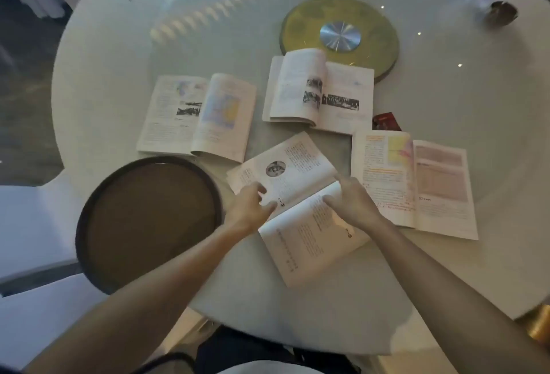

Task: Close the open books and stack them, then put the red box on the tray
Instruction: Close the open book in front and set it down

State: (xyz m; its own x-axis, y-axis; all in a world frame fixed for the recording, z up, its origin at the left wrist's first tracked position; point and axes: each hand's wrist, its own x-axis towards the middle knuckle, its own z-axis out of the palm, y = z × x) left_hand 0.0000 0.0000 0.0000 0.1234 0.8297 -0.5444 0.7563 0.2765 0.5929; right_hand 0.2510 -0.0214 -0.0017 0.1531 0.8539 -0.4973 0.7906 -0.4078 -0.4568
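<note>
Several open books lie on the round white table. The nearest book (pixel 300 213) lies at a slant in front of me. My left hand (pixel 248 208) rests on its left page with fingers curled at the page edge. My right hand (pixel 352 201) presses on its right page near the spine, fingers spread. Other open books lie at the left (pixel 196 116), at the middle back (pixel 320 94) and at the right (pixel 413 183). The red box (pixel 386 121) peeks out between the back and right books, partly hidden. A round dark tray (pixel 89 216) with nothing in it sits at my near left.
A yellow-green round disc (pixel 378 46) with a shiny metal hub sits at the table's middle back. A small dark round object (pixel 503 13) stands far right. White chairs (pixel 26 219) flank the table at the left. The table edge (pixel 297 341) curves close to my body.
</note>
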